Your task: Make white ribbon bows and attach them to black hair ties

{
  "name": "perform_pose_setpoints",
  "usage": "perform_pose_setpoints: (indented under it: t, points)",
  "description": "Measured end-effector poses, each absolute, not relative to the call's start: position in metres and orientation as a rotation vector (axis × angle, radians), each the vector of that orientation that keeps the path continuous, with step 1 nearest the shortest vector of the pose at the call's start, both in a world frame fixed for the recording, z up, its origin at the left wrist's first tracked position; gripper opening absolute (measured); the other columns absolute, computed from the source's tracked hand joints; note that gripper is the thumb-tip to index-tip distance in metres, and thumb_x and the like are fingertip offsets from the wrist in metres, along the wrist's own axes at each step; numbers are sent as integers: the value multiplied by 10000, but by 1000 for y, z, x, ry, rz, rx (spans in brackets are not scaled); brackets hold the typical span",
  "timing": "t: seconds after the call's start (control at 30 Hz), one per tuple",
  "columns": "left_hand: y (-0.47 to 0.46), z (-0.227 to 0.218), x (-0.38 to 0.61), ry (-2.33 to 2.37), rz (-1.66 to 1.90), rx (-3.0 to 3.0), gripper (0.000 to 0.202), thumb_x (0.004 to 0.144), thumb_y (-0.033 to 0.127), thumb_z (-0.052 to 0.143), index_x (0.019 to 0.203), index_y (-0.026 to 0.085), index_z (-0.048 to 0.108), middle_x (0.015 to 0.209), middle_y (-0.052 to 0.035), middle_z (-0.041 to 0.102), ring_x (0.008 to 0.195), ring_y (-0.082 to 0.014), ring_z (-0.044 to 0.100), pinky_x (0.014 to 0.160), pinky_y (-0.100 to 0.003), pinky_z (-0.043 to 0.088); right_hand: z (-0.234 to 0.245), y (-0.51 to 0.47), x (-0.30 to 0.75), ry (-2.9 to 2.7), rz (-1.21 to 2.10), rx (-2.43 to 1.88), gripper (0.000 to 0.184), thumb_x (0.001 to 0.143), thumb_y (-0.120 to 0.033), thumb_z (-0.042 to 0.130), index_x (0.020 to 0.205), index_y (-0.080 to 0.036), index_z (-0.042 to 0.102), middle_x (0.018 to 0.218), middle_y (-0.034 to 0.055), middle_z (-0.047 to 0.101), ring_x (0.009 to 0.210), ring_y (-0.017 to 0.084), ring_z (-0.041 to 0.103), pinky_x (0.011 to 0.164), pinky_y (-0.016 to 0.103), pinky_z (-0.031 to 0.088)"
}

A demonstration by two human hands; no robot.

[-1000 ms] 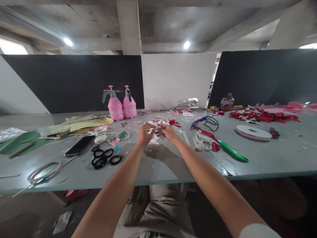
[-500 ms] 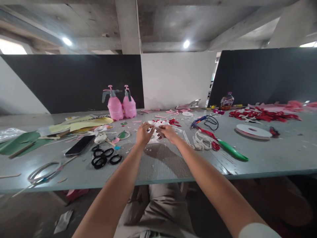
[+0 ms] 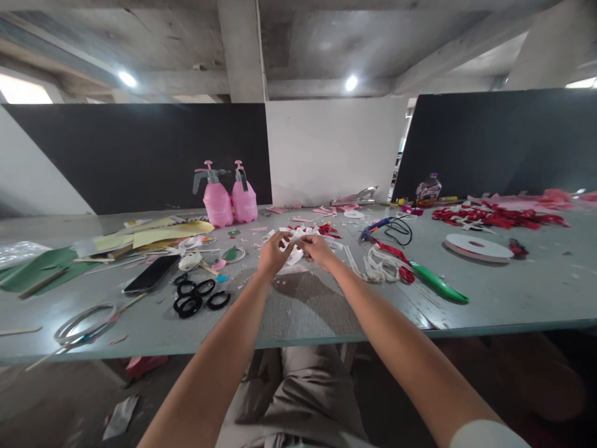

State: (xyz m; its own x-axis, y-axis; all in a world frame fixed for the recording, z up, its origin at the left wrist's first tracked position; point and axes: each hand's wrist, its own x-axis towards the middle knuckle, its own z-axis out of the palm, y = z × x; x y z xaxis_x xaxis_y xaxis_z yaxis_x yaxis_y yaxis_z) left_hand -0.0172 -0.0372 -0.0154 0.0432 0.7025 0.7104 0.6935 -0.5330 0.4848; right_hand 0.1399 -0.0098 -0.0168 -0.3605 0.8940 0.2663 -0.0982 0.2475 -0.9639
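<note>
Head view: mid-frame, left hand (image 3: 274, 252) and right hand (image 3: 318, 251) pinch white ribbon (image 3: 295, 237); uneven tugging could make it slip.

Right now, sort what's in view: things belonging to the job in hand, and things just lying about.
Seems part of the job:
- white material, held between the left hand and right hand

Apparently just lying about:
- phone
- pink spray bottles
- green sheet
- purple-capped bottle
</note>
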Motion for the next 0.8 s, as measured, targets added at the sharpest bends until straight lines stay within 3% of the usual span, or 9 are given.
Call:
perform_pose_setpoints:
  t: [0.1,0.23,0.37,0.43,0.57,0.67,0.8]
  points:
    - [-38,-15,-19,1584,1593,2174,268,838,389,531,1022,206,599,822,-22,657,653,-114,574,621,-223,420,-17,-9,141,-1525,1291,-780,369,657,-506,704,697,-165,567,486,-77,379,386,44,304,358,188,228]
    - [-35,-20,-24,1608,1423,1979,379,881,505,409,1031,204,584,545,37,583,433,-107,512,496,-217,373,-17,-6,142,-1525,1301,-785,359,657,-507,704,696,-178,566,455,-89,335,381,50,274,369,197,208]
    - [-29,-27,-23,1536,1356,1836,548,866,611,330,666,167,582,435,18,499,372,-105,485,438,-217,351,-17,-6,142,-1529,1306,-778,353,659,-498,708,686,-177,564,444,-92,315,378,50,261,375,202,202]
    - [-27,-29,-19,1429,1310,1788,586,862,625,311,618,159,569,459,5,516,362,-97,480,414,-213,345,-16,-8,142,-1543,1327,-771,350,666,-492,706,681,-174,560,451,-89,334,377,46,266,376,203,199]
    - [-26,-26,-11,1276,1378,1788,426,810,568,477,703,165,562,587,19,583,365,-66,458,387,-192,329,-15,-12,142,-1580,1339,-769,355,678,-493,698,675,-164,562,460,-79,367,378,43,279,373,199,204]
    - [-27,-23,-11,1346,1535,1810,342,754,486,594,642,172,520,478,55,484,382,-68,439,406,-181,329,-16,-13,141,-1585,1348,-790,377,658,-501,715,651,-161,551,440,-85,345,366,40,274,361,193,200]
    - [-27,-22,-14,1372,1602,1783,309,775,441,576,628,174,523,440,59,447,390,-76,439,419,-183,321,-16,-14,140,-1611,1372,-764,388,675,-525,699,675,-160,567,436,-86,344,366,41,282,354,183,219]
